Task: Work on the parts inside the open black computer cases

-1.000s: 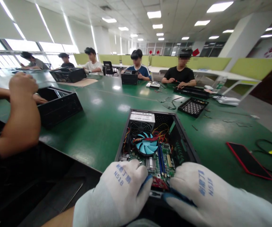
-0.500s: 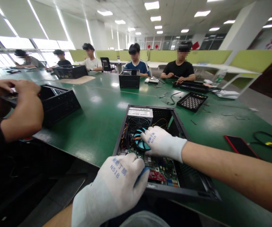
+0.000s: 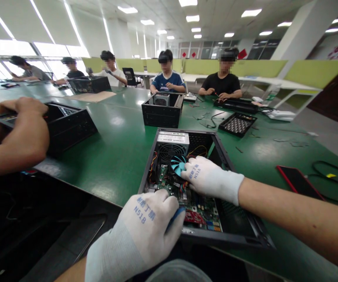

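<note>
The right hand [image 3: 202,175], in a white knit glove, bends over the round, turquoise-bladed fan [image 3: 177,164]; I cannot tell whether its fingers close on anything. The left hand [image 3: 153,223], blue-coated on the palm side, curls at the near rim of the boxy black case [image 3: 224,236], its grip likewise hidden. The fan sits inside that case, on the glossy green table [image 3: 113,156].

White gloves [image 3: 136,231] with blue lettering [image 3: 143,210], turquoise-bladed fan [image 3: 177,164], black case [image 3: 216,235], red card [image 3: 195,217], green tabletop [image 3: 119,156]
</note>
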`<state>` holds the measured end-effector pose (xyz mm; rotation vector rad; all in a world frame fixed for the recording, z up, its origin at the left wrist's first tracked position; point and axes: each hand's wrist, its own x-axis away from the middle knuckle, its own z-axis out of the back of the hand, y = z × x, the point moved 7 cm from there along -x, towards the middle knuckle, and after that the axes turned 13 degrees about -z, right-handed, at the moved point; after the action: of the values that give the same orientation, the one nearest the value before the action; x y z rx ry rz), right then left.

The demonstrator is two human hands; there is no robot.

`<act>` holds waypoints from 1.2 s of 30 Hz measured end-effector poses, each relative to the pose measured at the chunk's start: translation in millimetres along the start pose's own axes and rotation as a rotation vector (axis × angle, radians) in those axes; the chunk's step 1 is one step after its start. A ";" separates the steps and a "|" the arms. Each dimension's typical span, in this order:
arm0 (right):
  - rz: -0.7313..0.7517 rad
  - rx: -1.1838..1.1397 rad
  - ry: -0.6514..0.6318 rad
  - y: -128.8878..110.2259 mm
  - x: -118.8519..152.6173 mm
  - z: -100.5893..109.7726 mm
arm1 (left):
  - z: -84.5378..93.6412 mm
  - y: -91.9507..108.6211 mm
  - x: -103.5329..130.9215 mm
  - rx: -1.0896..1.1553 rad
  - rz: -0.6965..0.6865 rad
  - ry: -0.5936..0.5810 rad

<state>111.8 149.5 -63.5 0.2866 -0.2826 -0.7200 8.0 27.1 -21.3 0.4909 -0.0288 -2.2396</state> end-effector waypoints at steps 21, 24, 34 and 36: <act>-0.208 -0.085 0.015 87.1 19.1 -0.9 | -1.4 -2.0 0.5 0.004 0.025 0.001; -0.295 -0.012 0.032 95.8 8.9 -2.3 | -3.1 -3.5 0.4 0.010 0.040 -0.042; -0.499 -0.004 0.036 122.9 -9.7 -4.0 | -6.9 -4.1 0.6 0.003 0.063 -0.092; -0.513 -0.044 0.100 123.5 -7.5 -3.6 | -7.7 -4.2 0.8 0.008 0.063 -0.098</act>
<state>182.1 243.7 -24.6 0.3562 -0.0953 -1.2123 7.2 30.4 -29.4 0.3788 -0.1027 -2.2009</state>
